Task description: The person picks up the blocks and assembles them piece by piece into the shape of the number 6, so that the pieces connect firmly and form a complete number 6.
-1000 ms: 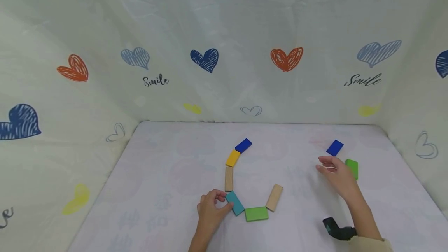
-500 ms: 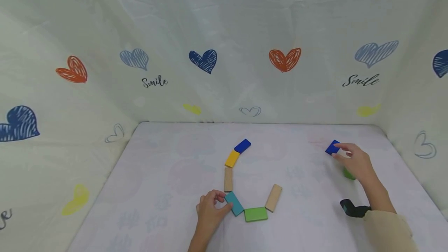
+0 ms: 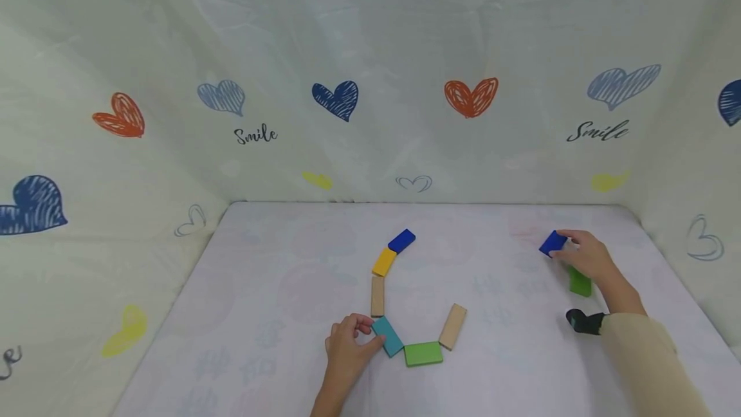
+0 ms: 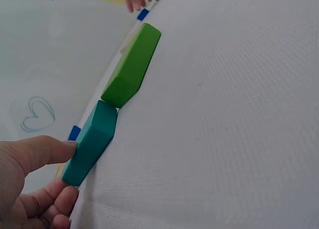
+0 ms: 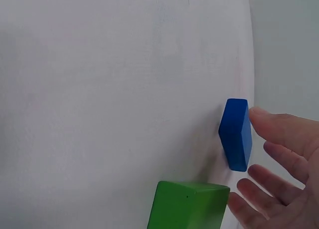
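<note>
My left hand [image 3: 348, 343] pinches a teal block [image 3: 388, 336] lying flat on the white table; in the left wrist view its thumb [image 4: 60, 148] is on the block's face and the curled fingers lie at the near end. Touching the teal block's other end is a light green block [image 3: 424, 354]. At the far right, my right hand [image 3: 587, 256] has thumb and forefinger at opposite sides of a dark blue block [image 3: 553, 244]. In the right wrist view this blue block [image 5: 236, 134] sits close against the thumb tip. A second green block [image 3: 580, 282] lies below the right hand, partly covered by it.
The teal and green blocks belong to a curved row with a plain wood block [image 3: 377, 296], a yellow block [image 3: 384, 262], another blue block [image 3: 402, 241] and a second plain block [image 3: 453, 327]. A dark device [image 3: 585, 322] juts from the right sleeve. Printed cloth walls enclose the table [image 3: 278, 275].
My right hand has moved right and away from me to the blue block, its thumb and forefinger coming to the block's sides. The left hand stays on the teal block.
</note>
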The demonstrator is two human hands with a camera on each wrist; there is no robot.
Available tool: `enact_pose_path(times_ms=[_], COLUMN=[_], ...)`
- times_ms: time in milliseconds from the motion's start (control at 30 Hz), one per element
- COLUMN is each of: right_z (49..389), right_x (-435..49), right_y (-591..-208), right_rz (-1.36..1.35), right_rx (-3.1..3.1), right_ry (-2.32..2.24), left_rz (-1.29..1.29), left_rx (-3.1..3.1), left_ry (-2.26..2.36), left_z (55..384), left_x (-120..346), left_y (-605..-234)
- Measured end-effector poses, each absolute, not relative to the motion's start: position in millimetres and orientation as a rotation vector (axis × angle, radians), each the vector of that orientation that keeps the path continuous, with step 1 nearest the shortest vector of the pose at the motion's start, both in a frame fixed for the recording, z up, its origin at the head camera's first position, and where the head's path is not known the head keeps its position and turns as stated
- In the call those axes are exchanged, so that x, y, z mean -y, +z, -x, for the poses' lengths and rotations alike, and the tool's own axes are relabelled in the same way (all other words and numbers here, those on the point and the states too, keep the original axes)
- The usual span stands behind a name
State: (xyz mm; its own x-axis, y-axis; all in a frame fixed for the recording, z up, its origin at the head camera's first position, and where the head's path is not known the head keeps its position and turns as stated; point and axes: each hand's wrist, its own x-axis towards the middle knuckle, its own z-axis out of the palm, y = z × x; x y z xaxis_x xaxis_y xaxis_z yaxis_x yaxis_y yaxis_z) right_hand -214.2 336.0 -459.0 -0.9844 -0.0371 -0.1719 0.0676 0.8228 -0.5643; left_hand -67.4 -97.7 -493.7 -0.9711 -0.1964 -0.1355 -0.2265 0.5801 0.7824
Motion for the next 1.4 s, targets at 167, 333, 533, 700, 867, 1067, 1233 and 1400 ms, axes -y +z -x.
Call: enact_pose_path(times_ms=[167,333,533,700,867,1067,1233,1400], right_z=[220.4,222.6,222.1,221.3,219.3,216.1,211.9,203.1], right_x=[-338.9,-341.5,-343.0,-343.7,-342.3,-336.7,-327.6,-313.3], right_y=[-466.1,-468.7,-469.7,-470.4,-468.6,-462.7,-456.9,-451.8], right_rz=[-0.013,-0.017,-0.028,-0.056,-0.078,-0.029,-0.007,0.0], right_rx=[-2.82,-2.819,-2.818,-2.808,-2.804,-2.845,-2.884,-2.9], right_ry=[-0.89,-0.86,-0.849,-0.843,-0.849,-0.85,-0.855,-0.897], left_rz=[0.37,0.364,0.362,0.363,0.358,0.359,0.361,0.36], left_rx=[-2.765,-2.77,-2.763,-2.755,-2.76,-2.763,-2.767,-2.766], left_ry=[1.372,1.361,1.362,1.365,1.366,1.368,1.365,1.36], left_z=[66.8,66.7,66.9,66.5,67.1,67.6,67.6,67.7], left_x=[97.7,97.3,96.5,95.8,96.5,97.1,97.4,97.7], left_y=[-494.1,-494.3,-491.9,-489.6,-490.3,-491.3,-492.1,-493.8])
